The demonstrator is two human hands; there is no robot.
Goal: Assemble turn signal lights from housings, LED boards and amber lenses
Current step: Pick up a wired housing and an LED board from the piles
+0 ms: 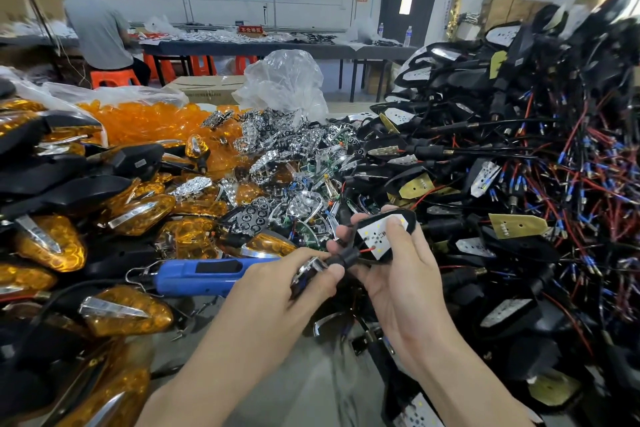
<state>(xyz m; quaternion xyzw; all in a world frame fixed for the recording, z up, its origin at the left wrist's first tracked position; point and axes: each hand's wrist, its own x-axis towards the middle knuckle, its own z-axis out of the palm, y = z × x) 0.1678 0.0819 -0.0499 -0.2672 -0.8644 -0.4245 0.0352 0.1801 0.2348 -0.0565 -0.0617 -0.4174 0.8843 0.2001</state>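
My right hand (398, 274) grips a black housing (382, 236) with a white LED board set in it, thumb pressing on the board. A red wire runs from the board to the housing's black stem. My left hand (294, 277) pinches that stem with the thumb and holds a small chrome reflector piece (310, 269) in its fingers. Loose chrome reflectors and LED boards (294, 177) lie heaped just beyond the hands. Loose amber lenses (145, 121) fill a bag at the back left.
Finished amber lights (128, 308) pile up on the left. A tall heap of wired black housings (519, 166) rises on the right. A blue electric screwdriver (201, 274) lies left of my left hand. A crumpled clear bag (284, 80) stands behind; a person sits far left.
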